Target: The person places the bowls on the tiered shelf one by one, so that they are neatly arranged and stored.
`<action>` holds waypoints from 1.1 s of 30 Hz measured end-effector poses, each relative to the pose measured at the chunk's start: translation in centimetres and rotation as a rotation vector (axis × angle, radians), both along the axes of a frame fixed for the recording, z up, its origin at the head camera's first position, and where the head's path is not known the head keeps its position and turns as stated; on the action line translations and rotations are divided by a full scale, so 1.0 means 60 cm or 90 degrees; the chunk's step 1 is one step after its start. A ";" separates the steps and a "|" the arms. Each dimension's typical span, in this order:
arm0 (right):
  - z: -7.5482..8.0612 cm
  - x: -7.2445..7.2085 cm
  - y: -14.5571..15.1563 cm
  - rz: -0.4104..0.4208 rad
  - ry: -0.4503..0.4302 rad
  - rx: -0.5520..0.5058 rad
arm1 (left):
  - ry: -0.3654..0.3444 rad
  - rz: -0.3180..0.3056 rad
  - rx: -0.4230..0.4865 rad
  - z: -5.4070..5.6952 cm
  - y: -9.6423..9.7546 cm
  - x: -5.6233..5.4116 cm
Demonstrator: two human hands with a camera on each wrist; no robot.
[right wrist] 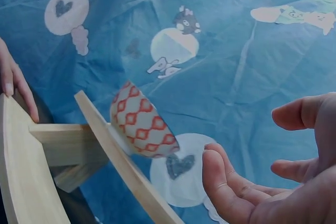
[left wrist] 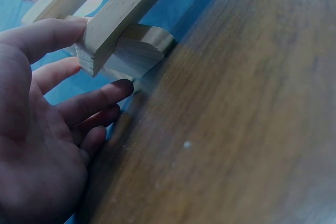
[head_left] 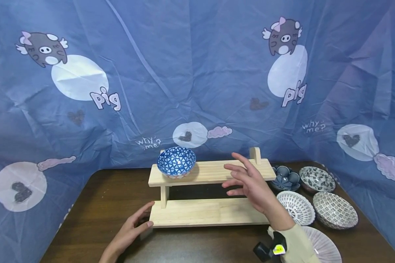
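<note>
A wooden two-tier rack point(head_left: 210, 213) stands on the table. On the left of its upper board point(head_left: 217, 171) sits a bowl point(head_left: 176, 162), blue triangles inside; the right wrist view shows red diamonds on the bowl's outside point(right wrist: 140, 121). My left hand point(head_left: 129, 230) touches the left end of the lower board with thumb and forefinger, the fingers fairly straight; in the left wrist view the other fingers point(left wrist: 100, 100) hang loosely beneath. Over the rack's right half, my right hand point(head_left: 250, 182) hovers with fingers spread and nothing in them, apart from the bowl.
Right of the rack are a dark blue dish holding small round pieces point(head_left: 285, 178), a floral bowl point(head_left: 317, 179), a white patterned bowl point(head_left: 296, 208), a checked bowl point(head_left: 335, 210) and a pale ribbed plate point(head_left: 322, 244). Blue printed cloth point(head_left: 191, 73) hangs behind the brown table point(head_left: 95, 204).
</note>
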State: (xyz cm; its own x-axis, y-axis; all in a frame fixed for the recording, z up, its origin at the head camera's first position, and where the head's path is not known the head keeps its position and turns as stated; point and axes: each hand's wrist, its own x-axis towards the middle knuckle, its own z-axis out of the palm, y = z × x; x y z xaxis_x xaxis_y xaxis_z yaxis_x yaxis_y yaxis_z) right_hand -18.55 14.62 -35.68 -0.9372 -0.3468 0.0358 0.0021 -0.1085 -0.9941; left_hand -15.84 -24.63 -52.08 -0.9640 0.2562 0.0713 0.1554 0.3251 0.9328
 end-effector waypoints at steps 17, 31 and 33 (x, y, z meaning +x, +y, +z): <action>-0.020 0.055 0.126 0.012 0.094 -0.063 | -0.023 0.019 -0.021 0.001 0.002 -0.001; -0.073 0.095 0.224 0.006 0.100 -0.131 | -0.018 0.011 -0.014 -0.001 0.001 -0.001; -0.081 0.099 0.237 0.016 0.104 -0.149 | -0.021 0.015 -0.008 0.000 0.001 -0.001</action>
State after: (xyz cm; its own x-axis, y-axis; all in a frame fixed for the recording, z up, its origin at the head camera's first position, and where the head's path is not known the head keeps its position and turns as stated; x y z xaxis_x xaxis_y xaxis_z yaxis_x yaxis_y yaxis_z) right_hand -12.60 28.87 -40.53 -0.9040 -0.3340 0.2668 -0.1498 -0.3371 -0.9295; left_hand -15.91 -24.54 -52.06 -0.9716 0.2338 0.0359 0.1165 0.3407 0.9329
